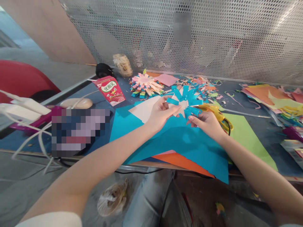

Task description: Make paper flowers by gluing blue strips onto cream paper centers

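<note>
A paper flower (186,98) with blue and white strips round a pale centre is held up over the table. My left hand (162,112) pinches it at its left side, thumb on the pale centre. My right hand (206,122) has its fingers closed at the lower right strips of the flower; the exact contact is hard to see. Beneath both hands lie large blue paper sheets (165,138) and a pale sheet (143,108). A yellow glue gun (213,110) rests just behind my right hand, beside a light green sheet (251,135).
Behind stand a layered paper flower (146,82), paper scraps (201,83) and a perforated metal panel (151,37). A red drink carton (110,90), a blurred-out object (80,132) and white cables (40,135) occupy the left. Coloured paper (267,96) is piled right.
</note>
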Motion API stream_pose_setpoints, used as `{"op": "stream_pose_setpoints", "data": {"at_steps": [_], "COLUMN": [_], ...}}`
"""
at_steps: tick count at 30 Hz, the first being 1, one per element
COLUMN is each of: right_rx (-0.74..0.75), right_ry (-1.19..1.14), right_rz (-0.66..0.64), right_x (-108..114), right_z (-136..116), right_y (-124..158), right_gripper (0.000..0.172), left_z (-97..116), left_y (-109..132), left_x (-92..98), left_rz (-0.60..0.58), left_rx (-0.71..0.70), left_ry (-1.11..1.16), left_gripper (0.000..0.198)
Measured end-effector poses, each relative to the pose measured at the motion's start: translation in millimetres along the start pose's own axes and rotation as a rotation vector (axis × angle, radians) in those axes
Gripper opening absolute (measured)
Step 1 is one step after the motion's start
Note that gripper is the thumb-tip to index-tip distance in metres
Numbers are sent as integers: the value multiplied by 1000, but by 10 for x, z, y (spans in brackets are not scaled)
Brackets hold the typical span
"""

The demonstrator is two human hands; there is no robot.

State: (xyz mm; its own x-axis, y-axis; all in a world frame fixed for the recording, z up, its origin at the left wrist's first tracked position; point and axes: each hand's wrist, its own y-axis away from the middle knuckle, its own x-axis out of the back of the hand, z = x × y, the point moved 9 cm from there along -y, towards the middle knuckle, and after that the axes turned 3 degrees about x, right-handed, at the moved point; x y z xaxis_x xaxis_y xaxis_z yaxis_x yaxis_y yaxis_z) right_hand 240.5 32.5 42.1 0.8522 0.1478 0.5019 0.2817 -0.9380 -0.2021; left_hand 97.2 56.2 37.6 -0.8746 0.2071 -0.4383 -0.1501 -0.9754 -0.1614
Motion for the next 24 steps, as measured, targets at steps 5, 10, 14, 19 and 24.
{"op": "stream_pose_setpoints", "data": {"at_steps": [5,10,14,19,24], "right_rx": [-8,-6,0,-17,4], "right_ry": [-62,-103,-110,-115,-88], "right_rz": [12,12,18,55,64], "right_x": [-3,0,5,14,20], "right_z": [15,-55,-94,-37,-42], "right_y": [-14,-20,-16,-12,-13], "right_gripper": [46,45,40,37,37], "left_z": [-3,-22,-25,-4,-1], "left_y": [5,24,32,44,41], "left_x": [5,-7,-17,-53,-52], "left_rz": [2,21,33,12,2], "left_rx": [9,53,78,68,48], "left_ry": [10,8,-2,0,-19], "left_gripper": [40,39,37,34,32]}}
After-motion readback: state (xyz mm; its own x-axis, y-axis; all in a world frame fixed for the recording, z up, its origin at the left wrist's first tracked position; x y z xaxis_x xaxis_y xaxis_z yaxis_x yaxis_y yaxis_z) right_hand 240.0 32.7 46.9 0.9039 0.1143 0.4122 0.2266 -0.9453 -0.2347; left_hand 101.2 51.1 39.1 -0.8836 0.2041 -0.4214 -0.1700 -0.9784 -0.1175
